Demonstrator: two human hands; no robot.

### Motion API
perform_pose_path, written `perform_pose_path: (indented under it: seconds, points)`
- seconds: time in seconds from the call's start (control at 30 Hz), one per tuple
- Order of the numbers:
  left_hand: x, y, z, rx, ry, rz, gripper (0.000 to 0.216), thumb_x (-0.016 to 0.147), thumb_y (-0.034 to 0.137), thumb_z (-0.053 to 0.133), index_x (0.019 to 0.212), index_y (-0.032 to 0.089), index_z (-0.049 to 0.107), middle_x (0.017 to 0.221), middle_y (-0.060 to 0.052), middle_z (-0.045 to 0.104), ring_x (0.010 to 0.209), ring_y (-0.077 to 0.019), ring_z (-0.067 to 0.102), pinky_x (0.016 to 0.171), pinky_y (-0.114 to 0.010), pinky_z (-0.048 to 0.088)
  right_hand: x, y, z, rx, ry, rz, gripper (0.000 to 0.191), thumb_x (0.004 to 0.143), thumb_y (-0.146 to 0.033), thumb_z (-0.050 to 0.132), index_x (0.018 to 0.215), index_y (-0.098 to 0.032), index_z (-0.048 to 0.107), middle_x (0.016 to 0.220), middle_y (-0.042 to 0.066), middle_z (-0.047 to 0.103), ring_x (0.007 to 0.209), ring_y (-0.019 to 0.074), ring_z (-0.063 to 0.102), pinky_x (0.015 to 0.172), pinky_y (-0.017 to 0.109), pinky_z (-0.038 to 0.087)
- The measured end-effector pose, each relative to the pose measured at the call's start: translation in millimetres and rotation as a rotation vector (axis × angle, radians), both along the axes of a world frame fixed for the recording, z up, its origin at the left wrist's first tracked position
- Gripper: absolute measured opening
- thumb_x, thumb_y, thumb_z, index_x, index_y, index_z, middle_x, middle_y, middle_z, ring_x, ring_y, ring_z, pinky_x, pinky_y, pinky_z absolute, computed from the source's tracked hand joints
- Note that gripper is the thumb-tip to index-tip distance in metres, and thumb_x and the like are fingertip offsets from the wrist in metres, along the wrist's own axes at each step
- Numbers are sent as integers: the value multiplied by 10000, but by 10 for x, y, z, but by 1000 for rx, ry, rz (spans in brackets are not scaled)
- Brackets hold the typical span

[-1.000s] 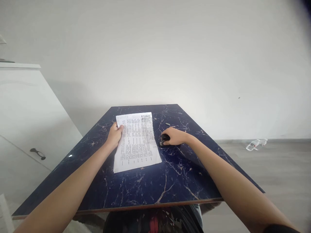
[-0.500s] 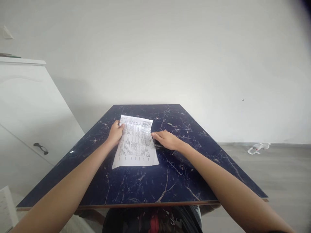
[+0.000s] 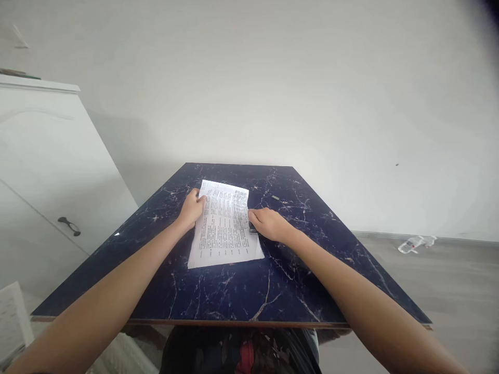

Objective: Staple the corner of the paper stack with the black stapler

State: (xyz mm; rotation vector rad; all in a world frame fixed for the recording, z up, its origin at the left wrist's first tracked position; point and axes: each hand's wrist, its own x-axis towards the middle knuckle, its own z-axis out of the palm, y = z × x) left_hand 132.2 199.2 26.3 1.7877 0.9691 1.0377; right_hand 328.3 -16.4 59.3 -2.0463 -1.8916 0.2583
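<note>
A printed sheaf of paper (image 3: 226, 228) lies on the dark blue marble table (image 3: 234, 291). My left hand (image 3: 192, 209) grips its upper left edge, fingers curled over the paper. My right hand (image 3: 268, 223) is closed over a small black stapler (image 3: 252, 229) pressed against the paper's right edge; only a sliver of the stapler shows under my fingers. The sheet's top right corner curls up slightly.
A small grey object (image 3: 275, 198) lies on the table beyond my right hand. A white cabinet (image 3: 42, 171) with a dark handle stands at the left. A crushed plastic bottle (image 3: 415, 243) lies on the floor at the right. A white wall is behind.
My right hand slid the stapler left from the bare table onto the paper's right edge. My left hand kept its hold while the paper shifted and its corner lifted.
</note>
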Motion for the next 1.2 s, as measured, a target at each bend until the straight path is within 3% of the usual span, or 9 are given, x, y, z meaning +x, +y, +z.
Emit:
perform_pose_path:
  seconds: [0.33,0.57,0.67,0.77,0.9,0.97,1.03,1.1,1.2]
  points:
    - [8,110,-122,49,1,-5,196,880,298,609,1042,189,619,863,-87,726,775,-276,698,749,-371,522,-61,52,-57,-52,-211,-4,473,1078,-409,223,803,-198,546,740,78,617,631,206,553,622,325,355]
    - [28,86,-99,43,5,10,170,874,284,618,1013,185,621,848,-82,718,737,-260,681,745,-359,510,-206,125,-143,-75,-371,-3,499,1071,-454,254,861,-172,608,765,129,641,714,257,626,700,390,434]
    - [18,90,-100,37,8,3,175,853,276,635,1002,185,627,868,-81,722,760,-261,678,773,-359,504,-174,107,-108,-68,-329,2,534,1067,-487,251,821,-174,607,724,118,621,689,251,616,693,396,435]
    - [-8,121,-104,82,74,1,158,843,259,638,984,190,626,883,-89,725,792,-278,683,797,-371,495,-55,31,8,-71,-133,58,597,1067,-560,214,782,-189,585,716,91,612,640,212,582,652,367,416]
    - [-48,171,-88,270,367,-7,73,869,218,617,940,202,608,977,-117,731,936,-313,694,853,-389,481,144,-79,173,-179,119,246,426,949,-634,543,963,-212,594,844,53,663,659,178,580,594,319,399]
    - [-56,193,-88,341,545,-37,63,873,209,623,931,205,600,1024,-122,725,996,-314,684,871,-388,480,245,-113,221,-250,107,278,353,874,-546,674,895,-204,590,849,48,664,672,169,585,586,310,404]
    - [-51,216,-107,361,641,-49,136,843,215,674,952,194,595,1057,-135,709,1053,-329,661,902,-402,473,358,-143,254,-322,37,183,316,829,-467,713,781,-193,564,812,56,653,650,166,583,562,313,411]
    - [-36,240,-141,354,673,-22,273,806,248,731,1023,168,586,1129,-170,679,1140,-361,618,957,-431,452,476,-177,291,-356,-46,-17,286,791,-409,731,759,-187,553,801,76,647,613,172,580,520,323,420]
    - [-11,267,-190,341,739,34,460,815,341,743,1171,127,542,1268,-223,603,1259,-397,542,1015,-457,415,588,-213,370,-269,-75,-296,246,784,-363,726,811,-168,579,814,113,652,591,185,599,487,344,468]
